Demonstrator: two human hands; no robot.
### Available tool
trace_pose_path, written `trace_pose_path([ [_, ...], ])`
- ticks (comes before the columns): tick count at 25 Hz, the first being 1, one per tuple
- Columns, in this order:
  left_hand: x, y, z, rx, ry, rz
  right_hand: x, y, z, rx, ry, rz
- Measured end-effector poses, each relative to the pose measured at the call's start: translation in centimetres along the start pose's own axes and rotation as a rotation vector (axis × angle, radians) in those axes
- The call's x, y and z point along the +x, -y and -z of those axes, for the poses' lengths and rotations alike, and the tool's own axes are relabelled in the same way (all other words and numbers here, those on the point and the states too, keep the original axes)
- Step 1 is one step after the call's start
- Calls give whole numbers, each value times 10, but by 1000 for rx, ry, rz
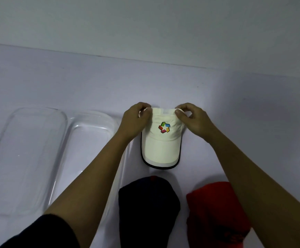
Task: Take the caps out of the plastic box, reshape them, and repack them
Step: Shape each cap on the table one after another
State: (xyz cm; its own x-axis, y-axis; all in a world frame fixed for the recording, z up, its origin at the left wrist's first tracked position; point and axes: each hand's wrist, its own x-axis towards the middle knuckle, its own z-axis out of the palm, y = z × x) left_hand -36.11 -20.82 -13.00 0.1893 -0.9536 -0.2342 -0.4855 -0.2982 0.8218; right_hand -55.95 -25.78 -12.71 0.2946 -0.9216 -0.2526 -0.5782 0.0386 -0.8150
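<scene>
A cream cap with a colourful logo and a dark-edged brim lies flat on the white table, brim toward me. My left hand pinches the cap's back left edge. My right hand pinches its back right edge. A dark navy cap sits near me at the bottom centre. A red cap lies to its right, partly under my right forearm. The clear plastic box stands left of the cream cap, partly behind my left arm.
A clear plastic lid lies at the far left beside the box. The white table runs back to a pale wall. Bare surface shows to the right of the cream cap and behind it.
</scene>
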Motion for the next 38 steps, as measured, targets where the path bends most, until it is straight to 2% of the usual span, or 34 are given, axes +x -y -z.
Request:
trace_pose_path([
  [3,3,-8,3,110,68,-65,4,4,-2,-24,-12,45],
  [7,9,-11,2,177,63,-48,6,0,-1,-253,-103,32],
  [13,18,-31,-2,269,184,-50,8,9,-5,-239,-10,72],
  [18,21,-30,-3,298,131,-63,10,14,1,-382,-80,31],
  [23,17,-31,5,327,124,-80,10,6,7,-331,3,54],
  [25,12,-37,11,366,115,-98,7,9,7,-339,-54,131],
  [27,-5,-41,25,375,24,-139,-10,19,7,-213,-171,187],
  [29,-35,-39,42,236,-6,-81,-47,31,3,1,-264,158],
  [32,-94,-25,61,-52,200,102,-121,32,-18,116,-312,128],
  [34,-128,-13,65,18,407,186,-155,20,-34,142,-126,40],
  [36,-148,-5,59,163,572,239,-166,9,-46,95,260,-140],
  [38,-159,1,46,263,647,251,-163,4,-55,24,507,-265],
])
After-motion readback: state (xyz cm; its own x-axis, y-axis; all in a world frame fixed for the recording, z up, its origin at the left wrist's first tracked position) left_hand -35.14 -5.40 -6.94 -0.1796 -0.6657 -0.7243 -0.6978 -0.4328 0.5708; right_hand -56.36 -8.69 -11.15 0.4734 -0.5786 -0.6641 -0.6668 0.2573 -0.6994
